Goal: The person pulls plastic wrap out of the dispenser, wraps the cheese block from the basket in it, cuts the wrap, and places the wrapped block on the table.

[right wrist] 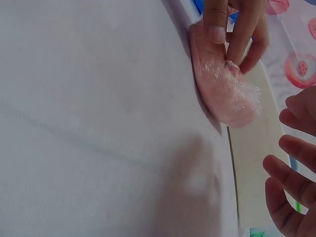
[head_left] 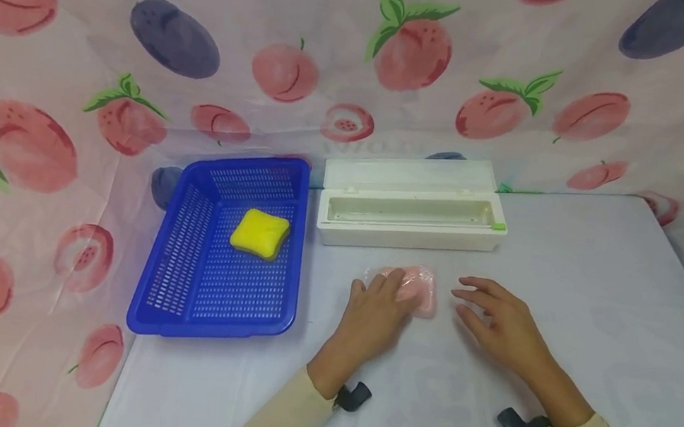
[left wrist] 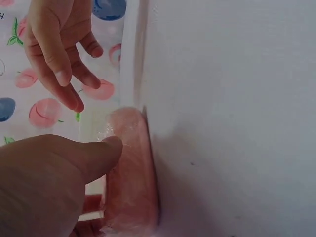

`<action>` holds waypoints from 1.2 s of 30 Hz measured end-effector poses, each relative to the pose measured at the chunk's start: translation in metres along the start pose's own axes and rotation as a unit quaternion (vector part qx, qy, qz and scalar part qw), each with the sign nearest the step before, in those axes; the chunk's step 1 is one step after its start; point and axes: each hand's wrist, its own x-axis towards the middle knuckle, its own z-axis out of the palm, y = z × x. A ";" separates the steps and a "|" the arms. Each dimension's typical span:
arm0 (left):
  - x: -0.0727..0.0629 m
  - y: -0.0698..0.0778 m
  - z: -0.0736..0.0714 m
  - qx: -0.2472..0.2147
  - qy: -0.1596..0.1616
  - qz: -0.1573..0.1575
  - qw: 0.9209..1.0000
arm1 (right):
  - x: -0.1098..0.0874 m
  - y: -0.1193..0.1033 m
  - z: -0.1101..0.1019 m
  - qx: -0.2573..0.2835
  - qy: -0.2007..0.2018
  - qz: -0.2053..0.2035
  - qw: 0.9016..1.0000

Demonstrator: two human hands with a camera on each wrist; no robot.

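Note:
A pink rounded block (head_left: 427, 294) wrapped in clear plastic film lies on the white-covered table; the film looks crinkled and glossy. My left hand (head_left: 373, 317) holds its left part, thumb on the near side and bent fingers over the top and far side. In the right wrist view, left fingertips press into the film (right wrist: 244, 94). Apart from the block, to its right, my right hand (head_left: 500, 325) hovers with loosely bent, spread fingers and nothing in it. Behind both hands stands a long white box (head_left: 412, 238) with its translucent lid (head_left: 411, 176) raised.
On the left sits a blue perforated basket (head_left: 209, 329), with a yellow sponge-like pad (head_left: 259, 233) inside. A fruit-patterned cloth (head_left: 349, 50) hangs behind and to the sides of the table. The white tabletop (head_left: 609, 332) extends to the right.

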 end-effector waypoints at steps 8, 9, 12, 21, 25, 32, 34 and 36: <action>0.006 -0.001 -0.007 0.049 -0.014 -0.025 0.998 | 0.000 -0.003 0.000 0.004 -0.015 -0.008 1.000; 0.006 -0.003 -0.008 0.043 -0.026 -0.030 0.998 | 0.000 -0.004 0.000 0.004 -0.015 -0.009 1.000; 0.007 -0.008 -0.007 0.010 -0.053 -0.036 0.998 | 0.001 -0.004 0.000 0.003 -0.014 -0.013 1.000; 0.001 -0.019 0.000 -0.153 -0.007 -0.021 0.988 | 0.002 -0.003 0.001 0.006 -0.022 -0.019 1.000; -0.003 -0.020 0.010 -0.222 0.025 -0.038 0.974 | 0.003 -0.004 0.002 0.008 -0.034 -0.007 0.999; -0.006 -0.022 0.014 -0.265 0.015 -0.039 0.963 | 0.004 -0.010 0.007 0.030 -0.111 -0.002 0.993; -0.008 -0.026 0.012 -0.285 -0.003 -0.024 0.958 | 0.003 -0.011 0.011 0.044 -0.148 -0.023 0.988; -0.012 -0.031 0.010 -0.308 -0.022 -0.009 0.951 | 0.001 -0.013 0.016 0.059 -0.173 -0.048 0.982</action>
